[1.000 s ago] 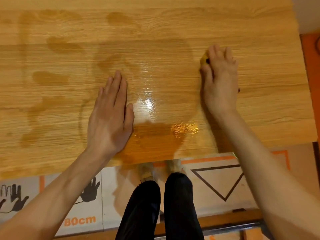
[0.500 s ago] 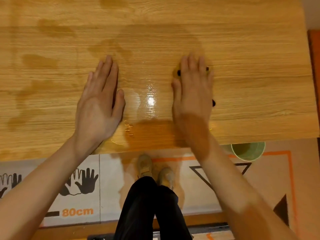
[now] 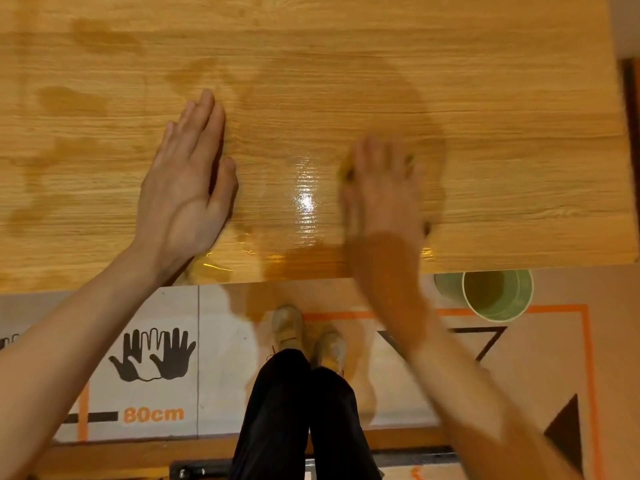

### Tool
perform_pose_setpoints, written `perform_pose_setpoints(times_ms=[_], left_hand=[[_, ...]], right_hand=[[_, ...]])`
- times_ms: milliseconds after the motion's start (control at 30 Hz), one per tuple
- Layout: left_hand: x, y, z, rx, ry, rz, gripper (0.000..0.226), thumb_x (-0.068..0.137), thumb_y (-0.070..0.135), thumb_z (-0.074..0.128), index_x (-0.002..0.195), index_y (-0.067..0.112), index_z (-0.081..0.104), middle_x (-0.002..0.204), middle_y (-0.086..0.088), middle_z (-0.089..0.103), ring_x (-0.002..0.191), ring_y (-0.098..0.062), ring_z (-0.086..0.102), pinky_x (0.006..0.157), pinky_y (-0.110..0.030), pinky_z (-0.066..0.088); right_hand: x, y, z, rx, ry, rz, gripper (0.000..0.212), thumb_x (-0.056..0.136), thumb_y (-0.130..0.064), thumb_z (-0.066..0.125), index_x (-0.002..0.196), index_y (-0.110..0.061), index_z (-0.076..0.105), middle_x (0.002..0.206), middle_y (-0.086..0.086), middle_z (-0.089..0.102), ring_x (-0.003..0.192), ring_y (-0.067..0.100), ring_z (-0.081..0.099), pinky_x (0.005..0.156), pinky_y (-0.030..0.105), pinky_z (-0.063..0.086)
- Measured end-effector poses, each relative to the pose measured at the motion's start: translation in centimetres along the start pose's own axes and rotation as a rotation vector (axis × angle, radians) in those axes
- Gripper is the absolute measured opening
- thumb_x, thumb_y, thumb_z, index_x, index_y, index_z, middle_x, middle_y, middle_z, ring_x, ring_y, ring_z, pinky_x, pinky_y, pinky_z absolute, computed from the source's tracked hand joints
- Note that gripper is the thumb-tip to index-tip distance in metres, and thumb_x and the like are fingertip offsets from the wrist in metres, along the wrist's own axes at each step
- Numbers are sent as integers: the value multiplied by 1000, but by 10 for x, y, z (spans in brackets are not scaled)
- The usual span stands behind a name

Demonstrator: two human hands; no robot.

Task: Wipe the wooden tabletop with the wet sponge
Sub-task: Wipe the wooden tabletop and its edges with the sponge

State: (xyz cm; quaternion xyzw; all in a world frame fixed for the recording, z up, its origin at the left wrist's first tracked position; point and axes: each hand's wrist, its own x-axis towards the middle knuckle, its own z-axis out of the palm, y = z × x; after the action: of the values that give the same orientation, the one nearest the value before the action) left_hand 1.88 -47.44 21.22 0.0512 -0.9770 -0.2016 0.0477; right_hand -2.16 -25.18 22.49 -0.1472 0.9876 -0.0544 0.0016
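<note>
The wooden tabletop (image 3: 485, 81) fills the upper half of the head view, with dark wet patches and a glossy wet streak in the middle. My right hand (image 3: 381, 188), blurred by motion, presses flat on a yellow sponge (image 3: 345, 169); only a sliver of sponge shows at the hand's left edge. My left hand (image 3: 188, 181) lies flat on the table, palm down, fingers together, holding nothing, left of the wet streak.
A green cup (image 3: 497, 294) stands on the floor just below the table's near edge, right of my right forearm. My legs and shoes (image 3: 304, 334) are below the table edge, on a floor mat with hand prints and an "80cm" mark.
My right hand with the sponge has slid left from the table's right part toward the middle, then slightly back toward the near edge. The left hand stays flat in place.
</note>
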Motion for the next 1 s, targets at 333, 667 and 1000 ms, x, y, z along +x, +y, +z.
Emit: perform_pose_setpoints(times_ms=[333,667,1000], left_hand=[[2,-5,6,23,21,2,58,106,34,29,159,12,21,168,-3,16,155,-14,8,123,-17,-4],[1,-7,2,28,-19,25,59,107,36,27,159,10,20,169,-6,13,156,-18,8,119,-11,-9],[-47,14,11,18,-6,37,59,108,40,26,159,11,20,168,-5,13,155,-16,7,120,-12,-8]], right_hand=[[17,82,-17,215,22,199,49,104,-23,33,151,-11,26,159,6,22,149,27,13,122,44,6],[-41,111,-17,263,40,-2,45,100,-17,42,144,-7,40,150,13,41,142,33,31,116,56,22],[-81,28,6,239,143,-399,47,94,-13,62,139,-12,49,144,5,50,139,27,38,119,43,16]])
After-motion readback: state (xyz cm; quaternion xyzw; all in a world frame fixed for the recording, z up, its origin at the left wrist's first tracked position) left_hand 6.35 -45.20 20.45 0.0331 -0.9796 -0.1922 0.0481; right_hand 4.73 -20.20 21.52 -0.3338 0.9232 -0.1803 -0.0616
